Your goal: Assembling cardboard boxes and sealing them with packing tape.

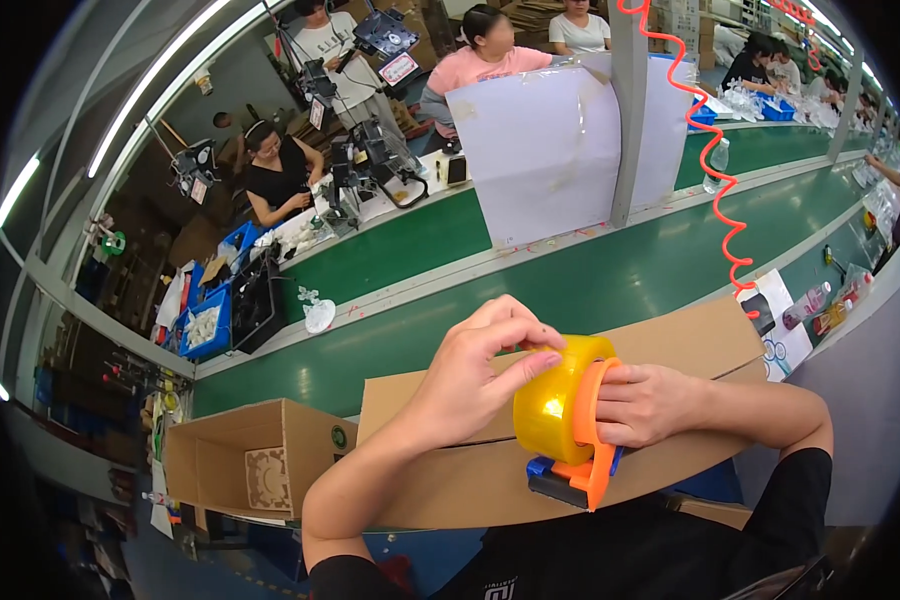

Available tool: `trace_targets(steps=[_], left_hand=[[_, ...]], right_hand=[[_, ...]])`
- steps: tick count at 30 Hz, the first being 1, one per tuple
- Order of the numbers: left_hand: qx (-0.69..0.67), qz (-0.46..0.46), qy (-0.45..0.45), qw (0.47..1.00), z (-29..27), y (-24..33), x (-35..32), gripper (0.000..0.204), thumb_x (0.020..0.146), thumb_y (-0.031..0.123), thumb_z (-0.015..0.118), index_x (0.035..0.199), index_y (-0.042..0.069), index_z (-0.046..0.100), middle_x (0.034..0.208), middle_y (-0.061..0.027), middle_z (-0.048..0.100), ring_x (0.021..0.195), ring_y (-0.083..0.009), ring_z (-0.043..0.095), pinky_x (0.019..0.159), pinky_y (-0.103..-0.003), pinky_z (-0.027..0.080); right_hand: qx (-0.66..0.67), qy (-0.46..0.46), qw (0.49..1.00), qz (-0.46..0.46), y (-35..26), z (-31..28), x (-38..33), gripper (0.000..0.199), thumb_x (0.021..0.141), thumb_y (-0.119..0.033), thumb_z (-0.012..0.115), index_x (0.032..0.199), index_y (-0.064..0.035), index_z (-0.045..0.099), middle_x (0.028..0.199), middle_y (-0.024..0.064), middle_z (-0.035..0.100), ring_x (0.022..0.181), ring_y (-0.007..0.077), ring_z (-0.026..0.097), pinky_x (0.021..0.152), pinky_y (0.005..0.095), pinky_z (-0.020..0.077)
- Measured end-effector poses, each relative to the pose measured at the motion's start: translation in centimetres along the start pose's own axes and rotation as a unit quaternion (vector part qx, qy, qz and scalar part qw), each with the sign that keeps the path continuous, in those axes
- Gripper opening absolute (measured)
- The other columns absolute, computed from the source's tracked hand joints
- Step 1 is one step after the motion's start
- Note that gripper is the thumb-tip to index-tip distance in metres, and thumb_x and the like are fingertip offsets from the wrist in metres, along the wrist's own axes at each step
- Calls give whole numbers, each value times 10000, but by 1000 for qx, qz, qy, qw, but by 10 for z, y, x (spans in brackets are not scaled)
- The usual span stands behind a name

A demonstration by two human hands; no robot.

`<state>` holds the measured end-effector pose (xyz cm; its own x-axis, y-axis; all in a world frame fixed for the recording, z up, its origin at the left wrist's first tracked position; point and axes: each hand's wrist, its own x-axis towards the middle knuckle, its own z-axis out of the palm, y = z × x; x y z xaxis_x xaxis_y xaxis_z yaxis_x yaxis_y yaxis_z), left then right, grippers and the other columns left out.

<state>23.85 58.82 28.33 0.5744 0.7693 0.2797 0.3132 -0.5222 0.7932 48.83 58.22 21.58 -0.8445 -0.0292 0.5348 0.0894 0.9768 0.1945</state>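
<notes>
Gripping the dispenser (pixel 600 470) with clamped fingers (pixel 620 409), the right hand (pixel 655 405) held the tape (pixel 542 415) (a yellow roll) over the cardboard (pixel 690 340); the left hand (pixel 495 350) curled at the tape's top, its pinch impossible to tell.

Right fingers (pixel 618 408) partly hidden by tape dispenser (pixel 602 468); shirt (pixel 610 550) cut off
</notes>
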Motion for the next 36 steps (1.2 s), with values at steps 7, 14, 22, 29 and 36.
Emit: trace_targets(steps=[7,14,22,29,36], left_hand=[[37,50,97,993,13,7,-3,33,877,-11,617,904,-12,598,896,-98,568,826,-218,580,734,-299,481],[65,39,254,964,29,-13,-16,66,911,-72,487,900,-12,460,835,-113,502,727,-208,501,685,-303,443],[-190,-63,340,919,-4,-46,-16,188,1044,147,438,874,69,447,730,3,466,632,-83,423,578,-238,378],[-381,-220,291,849,15,-78,-9,179,1041,143,436,885,71,486,736,-12,506,627,-109,470,600,-249,414],[-450,-220,172,848,43,-87,-25,147,1035,138,451,927,63,519,843,-13,558,777,-99,525,742,-247,444]], right_hand=[[9,-26,1000,-11,-2,-14,11,141,706,-130,602,809,-70,528,890,81,640,863,229,657,983,412,439],[3,-137,991,3,1,-44,35,188,823,-178,589,905,-13,550,817,102,622,877,257,650,1014,402,389],[492,-128,789,346,31,-68,61,582,773,-316,808,1206,-6,576,1011,129,690,897,260,664,800,346,516],[698,-99,509,494,58,-66,53,626,834,-375,760,1272,22,552,1100,90,668,1010,157,624,893,304,500],[768,-191,354,499,55,-73,26,724,887,-470,674,1349,49,469,1217,194,620,1076,304,651,941,428,525]])
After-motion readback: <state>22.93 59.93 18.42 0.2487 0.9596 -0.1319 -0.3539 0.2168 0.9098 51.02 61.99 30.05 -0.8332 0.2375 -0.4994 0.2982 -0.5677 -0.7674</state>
